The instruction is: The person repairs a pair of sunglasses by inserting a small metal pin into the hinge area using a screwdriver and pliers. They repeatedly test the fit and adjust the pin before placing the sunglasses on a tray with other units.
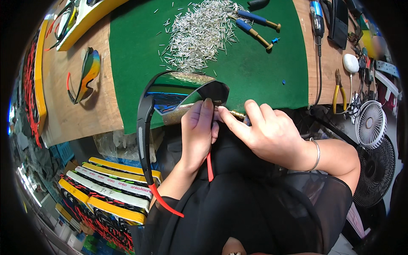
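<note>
My left hand is closed around a pair of wraparound sunglasses with mirrored lenses, black arms and red arm tips. The thumb presses near the frame's right hinge, and one long arm hangs down toward my lap. In my right hand is a small screwdriver with a brass-coloured shaft, its tip toward that hinge. My index finger stretches along the shaft. Fingers hide the exact contact point and most of the screwdriver's handle. Both hands are just off the near edge of the green mat.
A pile of small silver pins lies on the mat, beside two blue-handled screwdrivers and a blue pushpin. More sunglasses rest at left. Pliers, a corded tool and a white fan stand right; stacked yellow trays sit lower left.
</note>
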The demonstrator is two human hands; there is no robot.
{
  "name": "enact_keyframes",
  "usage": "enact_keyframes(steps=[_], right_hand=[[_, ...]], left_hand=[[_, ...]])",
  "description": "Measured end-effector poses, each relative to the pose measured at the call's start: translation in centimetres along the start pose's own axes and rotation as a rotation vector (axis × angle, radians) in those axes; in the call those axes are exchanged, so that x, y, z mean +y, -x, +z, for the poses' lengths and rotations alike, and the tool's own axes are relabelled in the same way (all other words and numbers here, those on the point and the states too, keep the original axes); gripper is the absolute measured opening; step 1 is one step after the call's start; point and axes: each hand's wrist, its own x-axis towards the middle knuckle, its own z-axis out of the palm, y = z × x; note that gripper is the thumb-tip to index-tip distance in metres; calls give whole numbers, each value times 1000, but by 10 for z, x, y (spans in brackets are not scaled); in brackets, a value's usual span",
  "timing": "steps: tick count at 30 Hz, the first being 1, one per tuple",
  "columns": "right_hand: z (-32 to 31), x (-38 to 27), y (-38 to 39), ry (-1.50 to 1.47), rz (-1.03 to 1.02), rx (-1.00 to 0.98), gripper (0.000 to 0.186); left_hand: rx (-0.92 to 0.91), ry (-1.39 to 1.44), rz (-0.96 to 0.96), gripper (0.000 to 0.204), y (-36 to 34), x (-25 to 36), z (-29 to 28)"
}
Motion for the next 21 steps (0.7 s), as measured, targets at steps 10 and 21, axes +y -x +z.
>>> enact_keyframes(steps=[10, 21], right_hand=[[-1, 2, -2, -57, -17, -52, 33], [3, 10, -4, -117, -53, -26, 35]], left_hand=[[-28, 5, -3, 31, -1, -2, -3], [-34, 55, -24, 31, -1, 3, -3]])
